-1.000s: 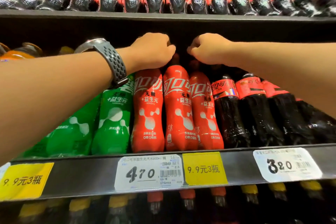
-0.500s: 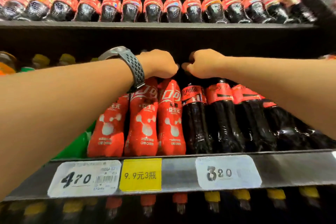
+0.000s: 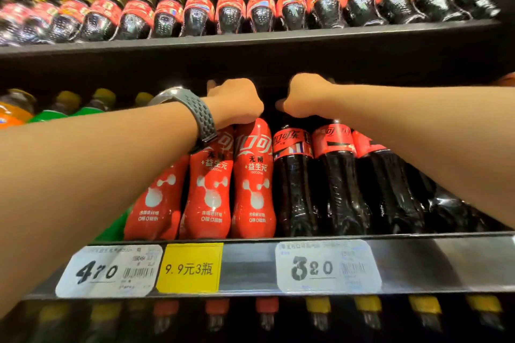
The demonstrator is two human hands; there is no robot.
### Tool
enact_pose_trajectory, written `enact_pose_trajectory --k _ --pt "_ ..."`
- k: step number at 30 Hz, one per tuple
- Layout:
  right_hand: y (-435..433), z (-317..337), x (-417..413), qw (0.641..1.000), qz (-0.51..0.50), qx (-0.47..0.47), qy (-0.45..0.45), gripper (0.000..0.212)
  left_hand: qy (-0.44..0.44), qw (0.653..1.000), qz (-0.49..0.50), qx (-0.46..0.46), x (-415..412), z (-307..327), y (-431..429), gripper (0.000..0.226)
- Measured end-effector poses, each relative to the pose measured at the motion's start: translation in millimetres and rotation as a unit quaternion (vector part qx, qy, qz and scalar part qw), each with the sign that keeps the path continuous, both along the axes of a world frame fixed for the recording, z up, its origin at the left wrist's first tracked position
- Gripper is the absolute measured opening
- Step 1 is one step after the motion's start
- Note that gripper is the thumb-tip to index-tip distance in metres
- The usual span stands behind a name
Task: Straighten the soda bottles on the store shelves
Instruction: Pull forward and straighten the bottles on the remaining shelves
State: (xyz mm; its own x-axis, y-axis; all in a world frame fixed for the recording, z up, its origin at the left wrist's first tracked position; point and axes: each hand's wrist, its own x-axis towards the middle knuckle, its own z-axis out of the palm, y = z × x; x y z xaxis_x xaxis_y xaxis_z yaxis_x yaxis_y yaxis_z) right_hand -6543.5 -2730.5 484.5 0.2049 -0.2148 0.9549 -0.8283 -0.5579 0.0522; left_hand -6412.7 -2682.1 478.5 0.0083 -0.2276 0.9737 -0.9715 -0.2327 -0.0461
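Note:
On the middle shelf stand three red-wrapped soda bottles (image 3: 252,178) and, to their right, several dark cola bottles (image 3: 295,181) with red labels. My left hand (image 3: 237,103), with a grey watch on its wrist, is curled over the top of the rightmost red bottle. My right hand (image 3: 305,97) is curled over the top of the first dark cola bottle. The caps under both hands are hidden. The two hands are a short gap apart.
The shelf above (image 3: 250,36) carries a long row of dark cola bottles with yellow caps. Green and orange bottles (image 3: 16,114) stand at the far left behind my forearm. The shelf rail (image 3: 248,267) bears price tags. Bottle caps show on the shelf below.
Both hands and the view have shifted right along the shelf. My left hand went from the middle red bottle to the rightmost one; my right hand went from a red bottle to a dark cola bottle.

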Motion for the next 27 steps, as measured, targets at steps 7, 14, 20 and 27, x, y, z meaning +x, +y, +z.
enact_pose_trajectory --k 7,14,20,27 --pt "-5 0 -7 0.996 0.078 0.018 -0.035 0.039 0.007 1.000 -0.013 -0.014 -5 -3 8 0.016" --pt "-9 1 -8 0.992 0.109 0.035 -0.051 0.037 -0.004 0.999 -0.029 -0.022 -5 -5 6 0.023" --pt "-12 2 -9 0.990 0.125 0.035 -0.057 0.038 -0.003 0.999 -0.030 -0.033 -5 -6 5 0.019" --pt "-15 2 -10 0.988 0.136 0.031 -0.066 0.035 0.002 0.999 -0.029 -0.030 -3 -5 7 0.021"
